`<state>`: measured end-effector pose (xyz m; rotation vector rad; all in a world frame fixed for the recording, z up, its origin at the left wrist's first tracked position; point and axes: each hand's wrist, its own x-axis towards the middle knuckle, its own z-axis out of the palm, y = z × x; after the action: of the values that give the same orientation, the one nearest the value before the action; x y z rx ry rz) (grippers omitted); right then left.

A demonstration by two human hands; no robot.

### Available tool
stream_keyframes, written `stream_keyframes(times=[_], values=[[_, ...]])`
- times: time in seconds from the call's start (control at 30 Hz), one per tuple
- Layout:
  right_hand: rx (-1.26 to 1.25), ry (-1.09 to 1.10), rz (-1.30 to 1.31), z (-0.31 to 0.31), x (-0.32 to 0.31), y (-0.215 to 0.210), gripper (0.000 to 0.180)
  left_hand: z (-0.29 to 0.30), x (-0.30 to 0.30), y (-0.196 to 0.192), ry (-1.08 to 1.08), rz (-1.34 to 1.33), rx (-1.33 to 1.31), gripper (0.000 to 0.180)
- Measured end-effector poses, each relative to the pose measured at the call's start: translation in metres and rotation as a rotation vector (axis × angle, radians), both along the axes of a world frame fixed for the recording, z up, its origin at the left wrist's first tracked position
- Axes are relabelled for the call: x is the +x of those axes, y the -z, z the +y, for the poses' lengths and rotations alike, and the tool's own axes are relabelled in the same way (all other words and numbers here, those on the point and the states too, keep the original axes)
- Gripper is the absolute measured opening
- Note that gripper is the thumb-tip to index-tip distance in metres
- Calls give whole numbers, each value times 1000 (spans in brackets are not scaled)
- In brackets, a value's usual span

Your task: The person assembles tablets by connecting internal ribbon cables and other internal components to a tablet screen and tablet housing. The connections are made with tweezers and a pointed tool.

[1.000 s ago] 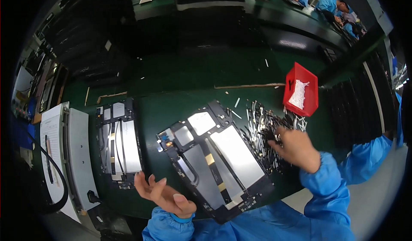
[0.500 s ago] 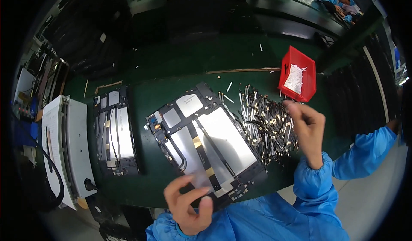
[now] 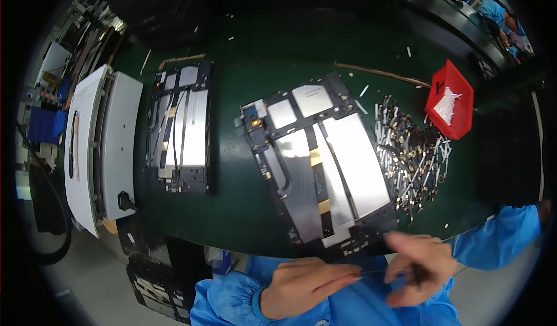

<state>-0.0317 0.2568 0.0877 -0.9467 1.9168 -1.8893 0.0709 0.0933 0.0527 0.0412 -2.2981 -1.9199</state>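
Note:
A large opened tablet lies tilted on the green table, showing silvery battery panels, dark cables with gold patches and a black frame. Just off its near edge is my left hand, its fingers pressed together and pointing right; whatever they pinch, if anything, is hidden. My right hand, smeared by motion, is beside the tablet's near right corner. Its fingers curl around a small dark thing that I cannot make out. A heap of short flex cables, black, white and gold, lies right of the tablet.
A red bin with white strips inside stands beyond the heap. Another opened tablet lies at the left. Further left is a white box-shaped unit with papers and a pen on it. A co-worker sits at the far right.
My right hand has come down from the cable heap toward my body. My left hand has left the tablet's near edge and its fingers have closed together. The view has shifted.

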Motion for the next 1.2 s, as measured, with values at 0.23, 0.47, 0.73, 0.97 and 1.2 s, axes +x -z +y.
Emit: stream_keyframes(times=[0.23, 0.47, 0.73, 0.97, 1.2], values=[[365, -277, -66, -19, 18, 15, 10, -17, 26, 1, -4, -57, 32, 18], [438, -251, -78, -50, 2, 19, 12, -21, 52, 25, -263, -193, 191, 52], [581, -176, 255, -67, 5, 30, 15, -19, 55, 15, -148, -275, 378, 54], [625, -129, 232, -67, 6, 29, 16, -23, 51, 26, -275, -392, 838, 31], [654, -189, 218, -67, 5, 27, 16, -18, 40, 45, -357, -222, 608, 11]])
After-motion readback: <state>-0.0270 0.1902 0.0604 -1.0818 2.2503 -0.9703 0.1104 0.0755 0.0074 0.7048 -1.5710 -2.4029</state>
